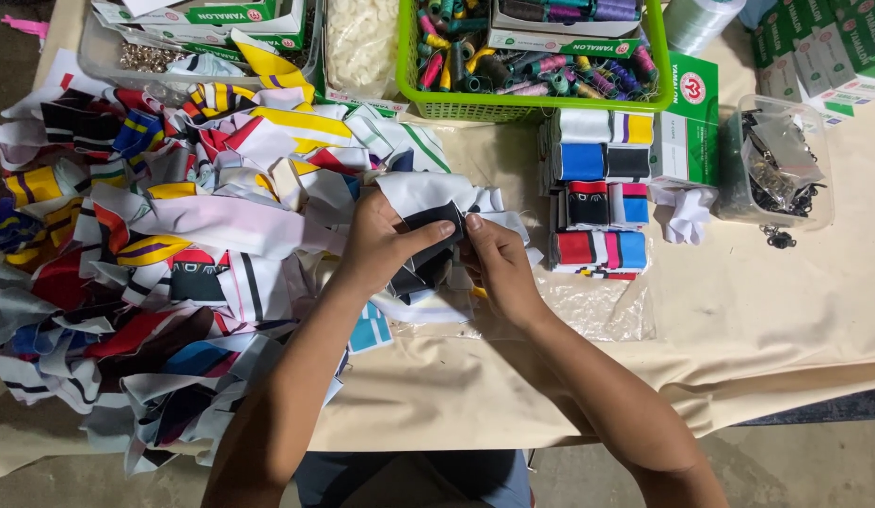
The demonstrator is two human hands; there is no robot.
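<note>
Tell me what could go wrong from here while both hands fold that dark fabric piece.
1. The left hand and right hand pinch the dark fabric piece right at the edge of the loose scrap pile; a stray strip could get caught into the fold.
2. The folded stack sits just beyond the right hand; a careless reach might topple it.
3. The clear plastic sheet under the right wrist may slide and drag pieces along.
</note>
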